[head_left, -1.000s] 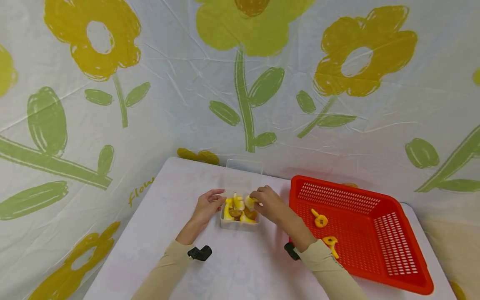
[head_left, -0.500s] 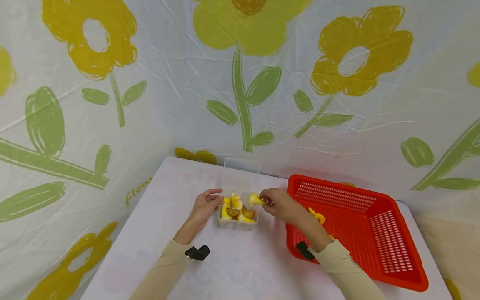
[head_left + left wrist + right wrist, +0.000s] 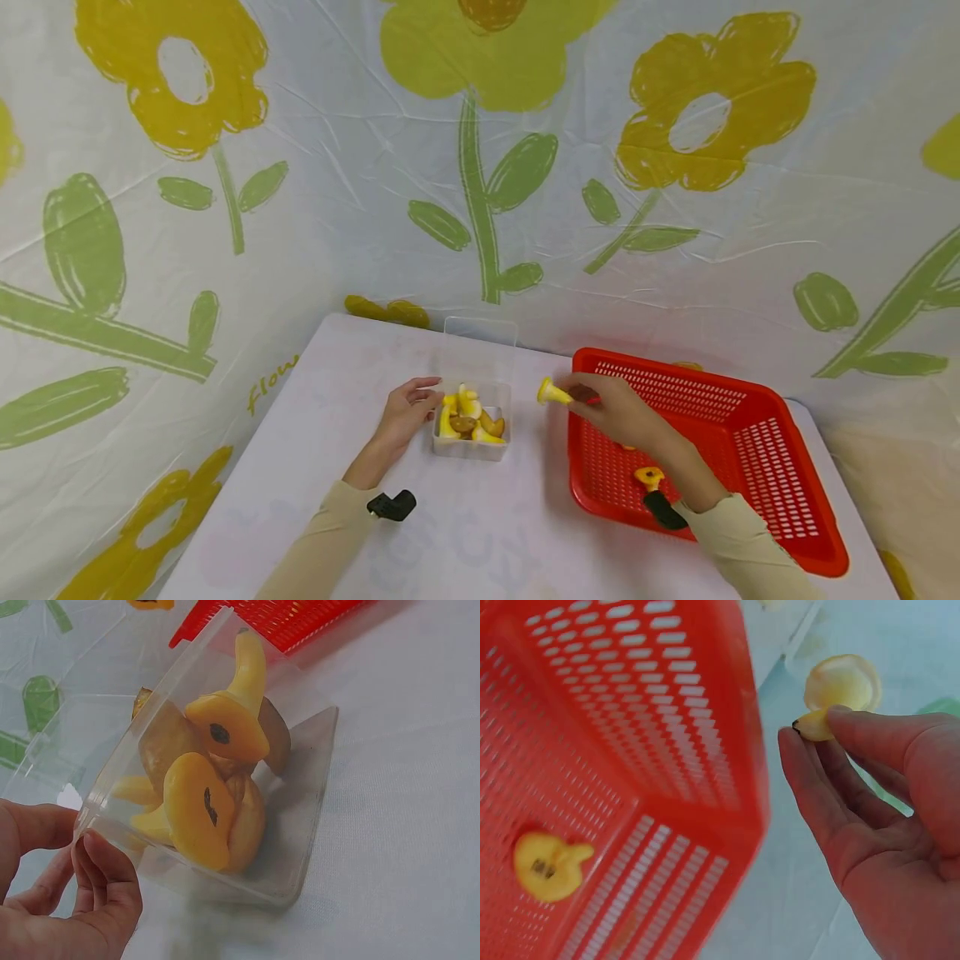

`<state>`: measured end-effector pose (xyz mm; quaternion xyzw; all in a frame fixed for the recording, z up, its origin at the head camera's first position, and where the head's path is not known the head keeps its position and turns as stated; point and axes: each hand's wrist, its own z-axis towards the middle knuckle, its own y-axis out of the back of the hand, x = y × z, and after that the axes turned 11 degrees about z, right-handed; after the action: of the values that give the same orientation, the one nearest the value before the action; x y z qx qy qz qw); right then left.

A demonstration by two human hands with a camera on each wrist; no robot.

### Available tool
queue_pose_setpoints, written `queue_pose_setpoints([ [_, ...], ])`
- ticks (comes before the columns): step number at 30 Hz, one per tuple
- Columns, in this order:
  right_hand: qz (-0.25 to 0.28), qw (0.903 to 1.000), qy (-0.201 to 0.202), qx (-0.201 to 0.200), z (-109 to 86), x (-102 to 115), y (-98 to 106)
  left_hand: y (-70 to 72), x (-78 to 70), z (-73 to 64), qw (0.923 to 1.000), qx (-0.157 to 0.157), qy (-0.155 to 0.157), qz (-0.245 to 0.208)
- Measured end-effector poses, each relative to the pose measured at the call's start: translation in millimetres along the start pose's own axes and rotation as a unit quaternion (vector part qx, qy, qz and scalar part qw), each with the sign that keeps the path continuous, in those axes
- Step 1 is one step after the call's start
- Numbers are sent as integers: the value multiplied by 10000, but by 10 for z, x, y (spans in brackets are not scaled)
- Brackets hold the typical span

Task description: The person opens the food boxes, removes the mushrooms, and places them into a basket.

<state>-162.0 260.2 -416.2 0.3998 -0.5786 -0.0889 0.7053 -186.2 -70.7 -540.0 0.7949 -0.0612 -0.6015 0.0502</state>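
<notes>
My right hand (image 3: 618,410) pinches a yellow toy mushroom (image 3: 553,392) by the tip of its stem, just off the left rim of the red basket (image 3: 750,392). In the right wrist view, the mushroom's wide cap (image 3: 844,681) points away from my fingers. My left hand (image 3: 405,412) holds the edge of a clear plastic box (image 3: 468,450) between thumb and curled fingers. Inside the box lie several yellow mushrooms (image 3: 199,814) with dark marks and brown potato-like pieces (image 3: 462,424). The clear lid (image 3: 476,350) stands raised at the back.
More yellow mushrooms lie in the basket, one of them (image 3: 547,866) near its wall. The basket takes up the right side of the white table (image 3: 450,525). A flower-printed cloth (image 3: 337,208) hangs behind and to the left.
My right hand has lifted the mushroom out of the box and carried it right to the basket's rim. My left hand stays at the box.
</notes>
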Motion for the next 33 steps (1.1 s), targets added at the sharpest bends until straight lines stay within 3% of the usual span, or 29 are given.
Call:
queue_pose_setpoints([
  [14, 228, 9966, -789, 22, -382, -239, 435, 6, -23, -38, 9999, 54, -81, -95],
  [25, 154, 9931, -1162, 68, -647, -706, 679, 17, -53, -62, 9999, 42, 59, -79],
  [33, 91, 9901, -1392, 174, -813, -971, 784, 15, -31, -39, 10000, 29, -13, 13],
])
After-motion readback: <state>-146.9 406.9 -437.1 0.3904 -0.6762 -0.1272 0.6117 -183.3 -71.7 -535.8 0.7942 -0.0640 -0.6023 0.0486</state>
